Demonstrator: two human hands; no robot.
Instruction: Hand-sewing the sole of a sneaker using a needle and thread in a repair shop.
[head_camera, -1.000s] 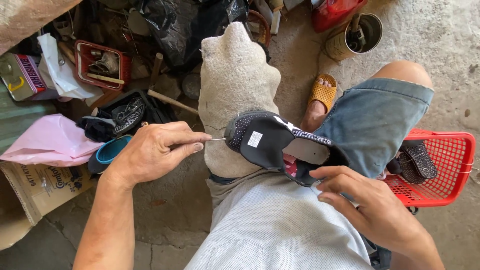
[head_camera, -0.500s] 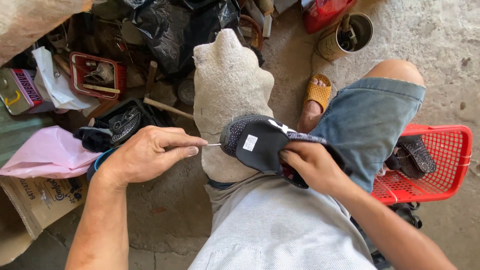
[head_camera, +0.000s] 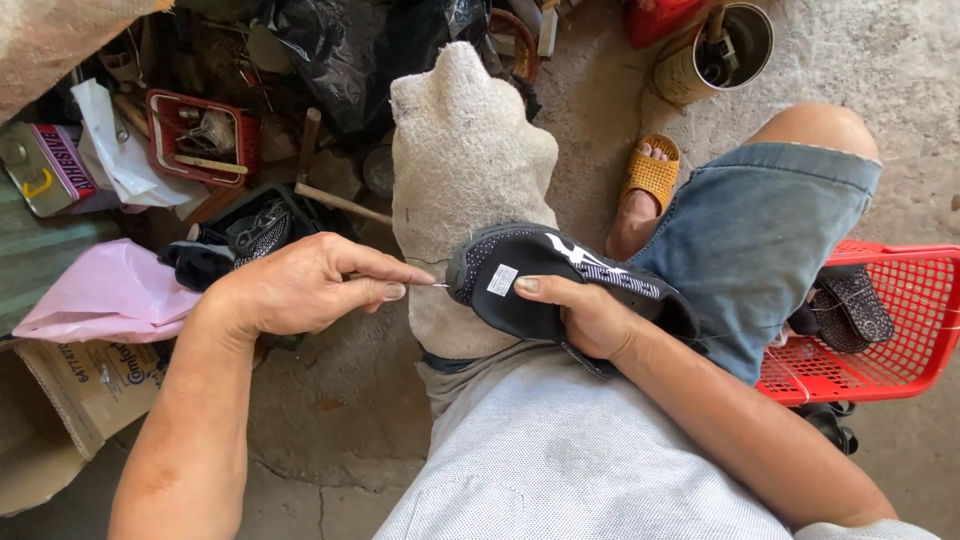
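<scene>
Pinching a thin needle (head_camera: 440, 286) between thumb and forefinger, the left hand (head_camera: 300, 287) is pressing its tip at the toe of a dark slip-on shoe (head_camera: 545, 280), which is lying sole-side up on a towel-wrapped knee (head_camera: 465, 170) at the centre of the view. The right hand (head_camera: 590, 315) is clasping the shoe from its 5 o'clock side, thumb lying flat across the sole beside a small white label (head_camera: 501, 279). Judged by look, the shoe is light, with a soft knit upper and a flexible sole; a hold round the midsole seems firmest. At 3 o'clock, a red plastic basket (head_camera: 900, 350) is holding another dark shoe (head_camera: 855, 308). At 9 o'clock, a pink bag (head_camera: 100, 295) is lying; at 1 o'clock, a metal can (head_camera: 715, 45) is standing.
</scene>
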